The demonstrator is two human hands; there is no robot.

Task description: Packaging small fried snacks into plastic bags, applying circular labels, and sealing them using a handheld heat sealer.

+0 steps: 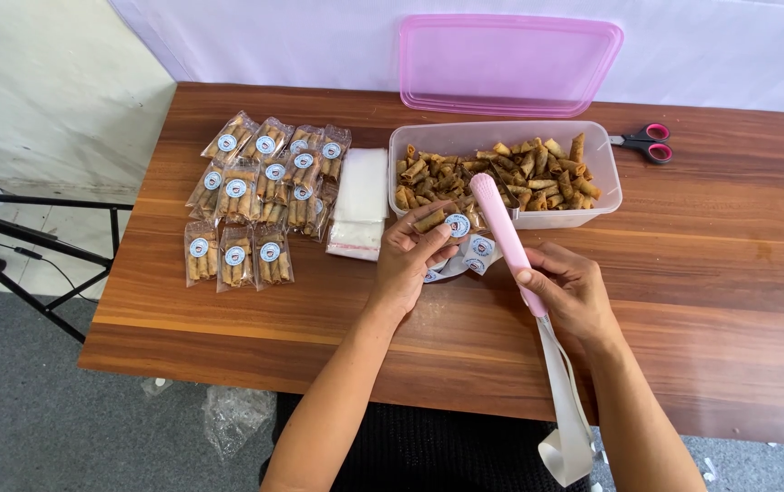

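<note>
Hands (2): left [407,260] on sticker [458,225], right [570,290] gripping pink stick [505,239], approx. 13 snack packs [260,196].

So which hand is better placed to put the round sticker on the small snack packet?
Probably the left hand: its fingertips already pinch the small clear snack packet and round white-and-blue sticker. The right hand is wrapped around the pink stick-shaped tool.

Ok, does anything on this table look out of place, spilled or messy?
Nothing is spilled or damaged. The only loose end: the backing strip trailing from the pink tool in the right hand hangs off the table edge. Scraps of clear plastic lie on the floor. The packed bags overlap unevenly.
</note>
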